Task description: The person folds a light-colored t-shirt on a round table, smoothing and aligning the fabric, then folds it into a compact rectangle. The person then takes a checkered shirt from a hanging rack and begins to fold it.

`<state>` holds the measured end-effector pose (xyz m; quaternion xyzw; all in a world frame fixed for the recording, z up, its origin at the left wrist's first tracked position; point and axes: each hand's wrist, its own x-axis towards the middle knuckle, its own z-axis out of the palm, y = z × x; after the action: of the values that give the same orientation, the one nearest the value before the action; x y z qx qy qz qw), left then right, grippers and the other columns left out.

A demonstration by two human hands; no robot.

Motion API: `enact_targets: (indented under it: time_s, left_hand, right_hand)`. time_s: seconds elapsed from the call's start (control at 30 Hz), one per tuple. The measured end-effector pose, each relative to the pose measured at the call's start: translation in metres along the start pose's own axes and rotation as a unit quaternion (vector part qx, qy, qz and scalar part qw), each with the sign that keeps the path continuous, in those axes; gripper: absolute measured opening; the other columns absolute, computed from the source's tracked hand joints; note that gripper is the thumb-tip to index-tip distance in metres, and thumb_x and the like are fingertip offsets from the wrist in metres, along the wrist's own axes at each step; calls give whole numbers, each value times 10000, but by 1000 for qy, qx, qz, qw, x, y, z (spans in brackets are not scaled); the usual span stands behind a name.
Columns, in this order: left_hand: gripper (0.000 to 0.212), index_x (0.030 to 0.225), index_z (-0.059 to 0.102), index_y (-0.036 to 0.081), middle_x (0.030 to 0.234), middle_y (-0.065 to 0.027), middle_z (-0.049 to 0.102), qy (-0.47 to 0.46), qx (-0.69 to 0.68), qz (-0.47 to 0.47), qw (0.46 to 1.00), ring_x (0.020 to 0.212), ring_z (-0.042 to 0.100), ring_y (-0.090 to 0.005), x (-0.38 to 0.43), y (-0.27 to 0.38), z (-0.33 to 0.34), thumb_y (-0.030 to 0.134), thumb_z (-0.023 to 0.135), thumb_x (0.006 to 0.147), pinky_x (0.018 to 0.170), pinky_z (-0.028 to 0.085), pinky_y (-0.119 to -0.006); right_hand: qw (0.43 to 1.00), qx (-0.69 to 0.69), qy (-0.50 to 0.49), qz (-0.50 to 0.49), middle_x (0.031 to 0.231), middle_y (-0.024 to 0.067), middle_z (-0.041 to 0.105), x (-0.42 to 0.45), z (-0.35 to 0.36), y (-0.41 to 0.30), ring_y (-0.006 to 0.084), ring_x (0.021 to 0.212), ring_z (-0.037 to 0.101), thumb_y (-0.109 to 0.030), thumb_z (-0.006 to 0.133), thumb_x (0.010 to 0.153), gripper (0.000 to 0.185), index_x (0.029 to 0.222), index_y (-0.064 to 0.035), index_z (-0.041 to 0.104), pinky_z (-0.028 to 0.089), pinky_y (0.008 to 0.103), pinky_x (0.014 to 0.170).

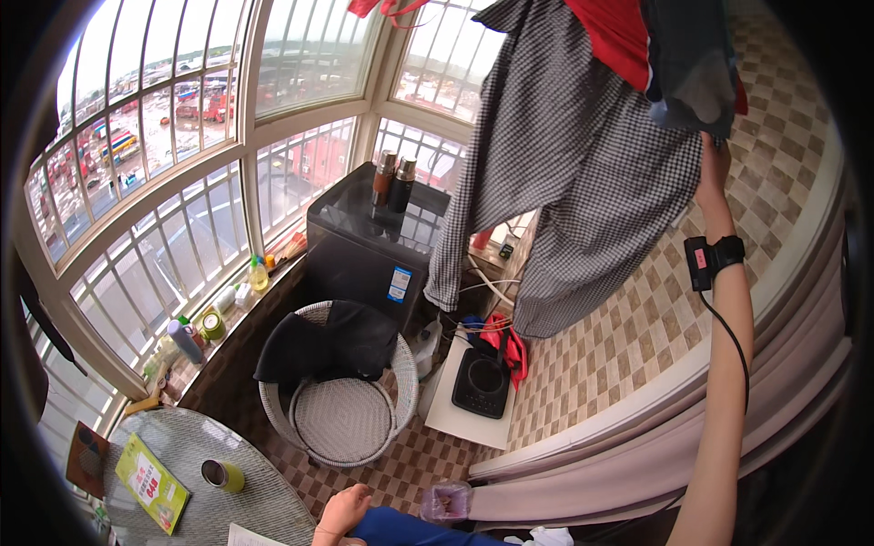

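Observation:
My right hand [712,167] is raised at the lower edge of a dark hanging garment [696,75]. Cloth covers its fingers, so their grip is hidden. A black device [699,265] with a cable is strapped to that wrist. Just left of the hand hangs a black-and-white checked garment [580,170], and a red garment [611,41] shows behind the dark one. Low in the picture, my left hand [347,508] is beside my blue-clothed leg [403,529], its fingers curled and nothing visible in them.
A round glass-topped table [205,437] bears a yellow-green booklet [151,482] and a green cup [223,476]. Beyond it stand a wicker chair [341,416] with black cloth and a dark washing machine [362,252] carrying two flasks [394,183]. An induction cooker [482,382] sits right of the chair.

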<state>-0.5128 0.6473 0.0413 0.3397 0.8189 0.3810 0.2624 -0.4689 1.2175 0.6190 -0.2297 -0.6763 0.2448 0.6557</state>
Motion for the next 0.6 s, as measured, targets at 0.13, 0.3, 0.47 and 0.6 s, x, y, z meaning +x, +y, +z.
enact_targets:
  time_s: [0.13,0.3,0.47,0.6]
  left_hand:
    - [235,1058,594,29,933,-144,677,-24,-60,99,993,850,658,-319,15,73,-29,176,599,875,743,521,-376]
    - [233,1103,568,29,976,-134,665,-17,-66,277,958,867,655,-307,22,183,-60,136,582,896,731,519,-368]
    - [273,1176,567,46,994,-108,671,-40,-127,311,941,870,665,-235,-12,215,-48,185,571,942,718,528,-340]
    - [284,1171,571,4,947,-149,692,-19,-144,284,948,887,679,-239,-37,182,-33,139,587,922,738,542,-364]
  right_hand:
    - [995,5,-73,-67,1171,124,600,-62,13,-62,213,1039,562,-456,629,839,613,1228,10,554,433,360,871]
    - [976,-30,-103,-191,977,134,693,-114,28,-117,243,894,657,-256,676,801,363,1030,23,637,490,365,766]
    - [929,-11,-73,-361,1010,133,675,-116,39,-154,298,939,643,-247,652,823,295,1018,-27,635,501,393,803]
    - [913,-34,-26,-407,1007,137,673,-100,36,-165,296,936,643,-250,649,829,295,1020,-26,634,499,393,803]
